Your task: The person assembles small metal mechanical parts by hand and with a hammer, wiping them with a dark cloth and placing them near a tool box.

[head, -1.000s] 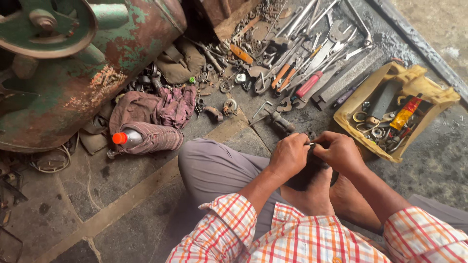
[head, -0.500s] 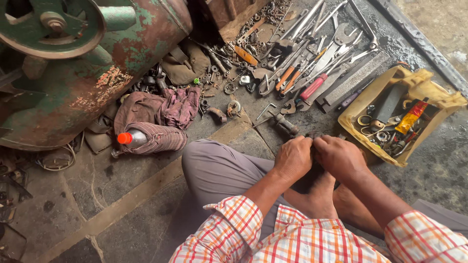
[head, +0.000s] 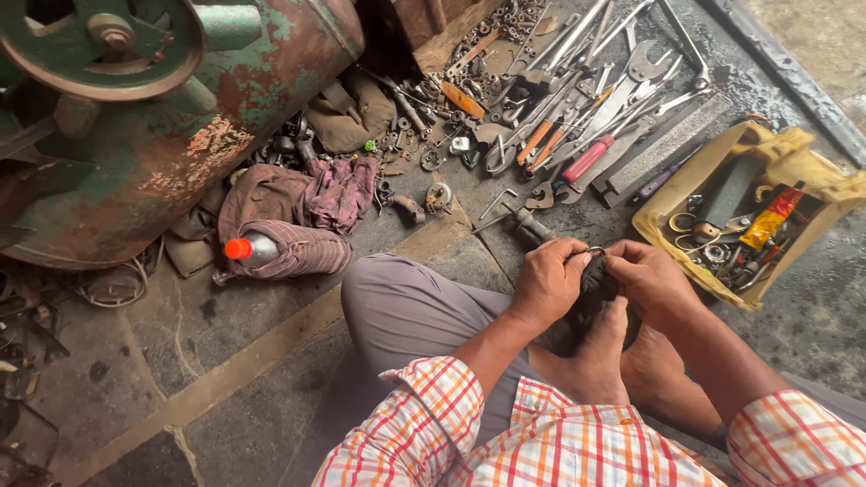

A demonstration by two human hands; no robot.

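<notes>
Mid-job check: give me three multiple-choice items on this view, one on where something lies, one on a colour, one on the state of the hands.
1. Where does the yellow tray of small parts lie?
A. On the floor at the person's right
B. On top of the green machine
C. Under the cloth

2. What colour is the cap of the bottle wrapped in cloth?
A. Blue
B. Orange-red
C. White

3. What are the two hands doing?
A. Resting open on the knees
B. Both closed on one small dark part above the feet
C. One lifts a wrench

Answers: 1 A, the tray sits right of the hands. 2 B, the cap shows orange-red. 3 B, the left hand and right hand grip the dark part together.
</notes>
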